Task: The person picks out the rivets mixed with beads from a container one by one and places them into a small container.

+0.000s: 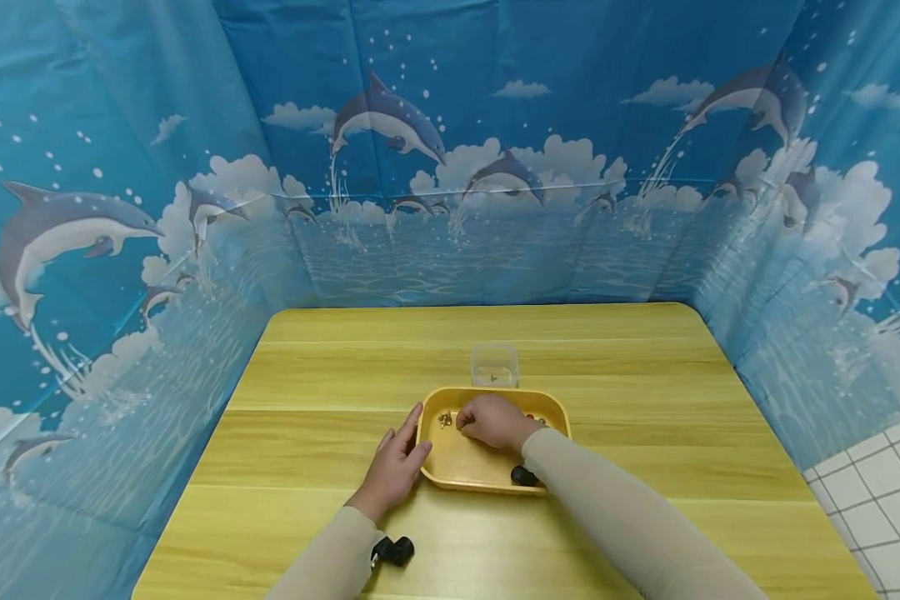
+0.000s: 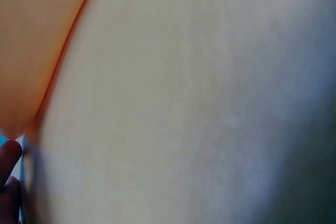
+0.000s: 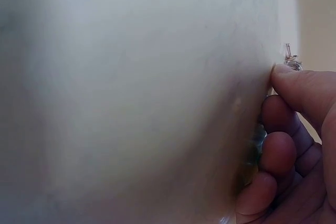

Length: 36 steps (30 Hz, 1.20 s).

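A shallow yellow-orange tray (image 1: 457,477) lies on the wooden table. My left hand (image 1: 393,475) rests against its left rim, fingers mostly straight; the left wrist view shows the tray's wall (image 2: 42,35) and fingertips (image 2: 9,158) at the left edge. Inside the tray, my right hand (image 1: 492,422) reaches down with curled fingers, just right of a small cluster of gold-coloured metal pieces (image 1: 446,420). In the right wrist view, thin metal bits (image 3: 292,61) show past the thumb (image 3: 294,80). Whether anything is pinched cannot be made out. Small coloured pieces (image 1: 532,417) are partly hidden behind the right hand.
Behind the tray stands a clear plastic box (image 1: 495,358) with something tiny in it. Black wrist-worn devices (image 1: 394,550) sit at both wrists. A dolphin-print curtain (image 1: 450,250) surrounds the table (image 1: 330,358) at the back and sides.
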Each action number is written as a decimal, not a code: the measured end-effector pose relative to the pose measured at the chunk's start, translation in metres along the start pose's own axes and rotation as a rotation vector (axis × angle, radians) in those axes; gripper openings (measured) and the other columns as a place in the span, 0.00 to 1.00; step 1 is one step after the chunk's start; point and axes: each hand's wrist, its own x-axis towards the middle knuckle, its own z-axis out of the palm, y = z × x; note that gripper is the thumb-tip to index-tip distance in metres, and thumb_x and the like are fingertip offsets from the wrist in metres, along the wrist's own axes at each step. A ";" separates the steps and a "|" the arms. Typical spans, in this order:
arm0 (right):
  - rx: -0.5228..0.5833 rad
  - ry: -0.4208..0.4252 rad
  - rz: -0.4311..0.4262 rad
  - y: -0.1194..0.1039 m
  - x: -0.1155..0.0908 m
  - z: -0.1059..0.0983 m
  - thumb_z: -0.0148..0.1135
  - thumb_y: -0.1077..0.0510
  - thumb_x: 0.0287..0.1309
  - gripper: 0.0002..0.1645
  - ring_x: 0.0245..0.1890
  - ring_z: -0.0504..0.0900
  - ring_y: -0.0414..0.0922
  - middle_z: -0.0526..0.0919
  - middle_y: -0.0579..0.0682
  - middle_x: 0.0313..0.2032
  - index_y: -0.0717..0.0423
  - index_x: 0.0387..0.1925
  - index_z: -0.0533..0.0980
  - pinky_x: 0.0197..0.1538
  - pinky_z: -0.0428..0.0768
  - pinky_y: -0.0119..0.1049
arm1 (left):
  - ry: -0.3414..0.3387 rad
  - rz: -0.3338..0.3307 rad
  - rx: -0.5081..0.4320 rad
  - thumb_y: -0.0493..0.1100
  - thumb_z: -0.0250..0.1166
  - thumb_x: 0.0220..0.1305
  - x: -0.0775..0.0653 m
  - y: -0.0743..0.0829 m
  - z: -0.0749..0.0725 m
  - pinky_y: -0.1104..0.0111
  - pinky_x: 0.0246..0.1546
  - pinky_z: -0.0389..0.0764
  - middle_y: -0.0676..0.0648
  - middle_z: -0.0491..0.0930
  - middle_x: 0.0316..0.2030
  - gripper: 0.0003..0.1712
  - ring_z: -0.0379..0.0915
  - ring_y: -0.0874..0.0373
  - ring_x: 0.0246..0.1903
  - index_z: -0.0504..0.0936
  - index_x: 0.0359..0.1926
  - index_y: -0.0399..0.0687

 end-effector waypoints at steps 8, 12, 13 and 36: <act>0.019 0.008 -0.001 0.002 0.000 0.000 0.69 0.59 0.67 0.05 0.36 0.80 0.37 0.89 0.40 0.37 0.46 0.38 0.88 0.46 0.82 0.38 | 0.003 -0.001 0.003 0.49 0.55 0.82 0.001 0.001 0.000 0.42 0.84 0.39 0.46 0.72 0.74 0.38 0.60 0.40 0.78 0.53 0.85 0.62; 0.041 0.010 0.007 0.003 0.000 0.000 0.68 0.58 0.68 0.04 0.36 0.79 0.36 0.88 0.39 0.37 0.47 0.38 0.88 0.45 0.81 0.37 | 0.004 -0.007 0.011 0.50 0.56 0.82 0.001 0.000 0.000 0.43 0.84 0.40 0.47 0.71 0.75 0.38 0.59 0.40 0.79 0.53 0.85 0.64; 0.050 0.009 0.011 0.004 0.000 0.000 0.68 0.58 0.68 0.04 0.35 0.78 0.37 0.87 0.39 0.36 0.47 0.38 0.87 0.45 0.81 0.37 | 0.005 -0.001 0.014 0.50 0.55 0.82 0.001 0.000 0.000 0.42 0.84 0.40 0.46 0.71 0.75 0.38 0.60 0.39 0.78 0.53 0.85 0.64; 0.297 0.008 0.058 0.000 -0.005 -0.019 0.66 0.61 0.69 0.06 0.27 0.75 0.39 0.81 0.43 0.27 0.54 0.44 0.86 0.33 0.77 0.32 | 0.008 0.014 0.013 0.50 0.56 0.82 0.001 0.000 -0.001 0.43 0.84 0.40 0.47 0.72 0.75 0.38 0.65 0.43 0.76 0.52 0.85 0.66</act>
